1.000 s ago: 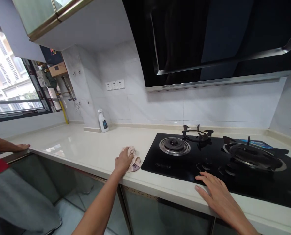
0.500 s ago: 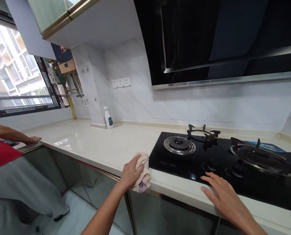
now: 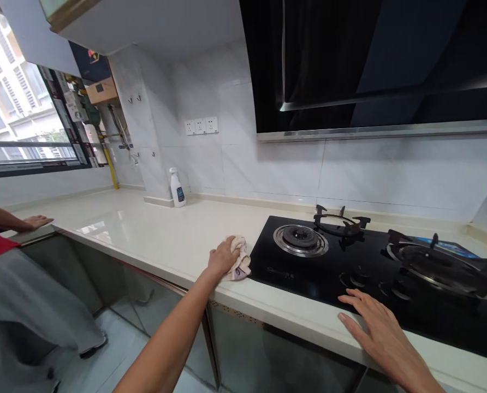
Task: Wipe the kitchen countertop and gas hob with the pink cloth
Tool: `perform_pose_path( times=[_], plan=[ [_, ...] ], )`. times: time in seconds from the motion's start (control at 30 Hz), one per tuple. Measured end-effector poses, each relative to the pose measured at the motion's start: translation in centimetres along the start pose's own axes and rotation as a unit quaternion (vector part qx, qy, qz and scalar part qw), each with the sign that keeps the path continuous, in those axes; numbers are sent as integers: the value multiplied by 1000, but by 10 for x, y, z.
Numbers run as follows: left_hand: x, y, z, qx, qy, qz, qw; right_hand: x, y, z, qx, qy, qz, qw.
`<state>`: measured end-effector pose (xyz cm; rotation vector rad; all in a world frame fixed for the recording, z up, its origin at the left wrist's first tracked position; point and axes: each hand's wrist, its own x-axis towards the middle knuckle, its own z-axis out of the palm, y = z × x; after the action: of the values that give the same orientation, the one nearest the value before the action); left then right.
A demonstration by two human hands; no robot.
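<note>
Crumpled under my left hand (image 3: 223, 256) is a pale cloth (image 3: 239, 262) with a purplish corner. The hand grips it and presses it on the white countertop (image 3: 157, 234), just left of the black gas hob (image 3: 304, 278). My right hand (image 3: 376, 322) rests with fingers spread at the hob's front edge, thumb over the counter, holding nothing. Near its fingertips are the hob's control knobs (image 3: 358, 278). The left burner (image 3: 301, 240) has no pan support on it; a black pan support (image 3: 342, 224) lies behind it, at the hob's back edge.
A white spray bottle (image 3: 177, 190) stands against the wall corner. Above the hob hangs a black range hood (image 3: 350, 71). At the far left, another person's hand (image 3: 36, 221) rests on the counter. The right burner (image 3: 440, 267) carries dark parts.
My left hand has slid the cloth away from the counter's front edge, further onto the top. My right hand stays at the hob's edge. The view has shifted slightly.
</note>
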<state>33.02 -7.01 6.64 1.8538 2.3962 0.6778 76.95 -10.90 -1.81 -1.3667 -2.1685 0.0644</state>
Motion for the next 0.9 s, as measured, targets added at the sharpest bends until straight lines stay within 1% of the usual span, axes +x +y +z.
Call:
perform_pose_path(
  times=[0.1, 0.17, 0.27, 0.37, 0.57, 0.67, 0.77, 0.9],
  plan=[
    [18, -3, 3, 9, 12, -16, 1000, 0, -3, -2, -3, 5, -2, 1000],
    [26, -7, 2, 15, 17, -27, 999, 0, -4, -3, -2, 5, -4, 1000],
    [30, -18, -4, 24, 21, -44, 999, -1, -5, -5, 3, 1, -11, 1000],
    [27, -38, -16, 33, 28, -71, 997, -1, -4, -5, 8, 1, -17, 1000],
    [4, -93, -54, 49, 57, -159, 984, 0, -3, -2, 12, 6, -19, 1000],
    [-11, -111, -69, 50, 86, -196, 975, 0, -3, -1, 15, 5, -17, 1000],
    [-28, -116, -71, 41, 122, -200, 971, 0, -4, 0, 17, 8, -18, 1000],
    [-51, -106, -58, 27, 174, -178, 968, 1, -4, 4, 14, 14, -22, 1000]
  ],
)
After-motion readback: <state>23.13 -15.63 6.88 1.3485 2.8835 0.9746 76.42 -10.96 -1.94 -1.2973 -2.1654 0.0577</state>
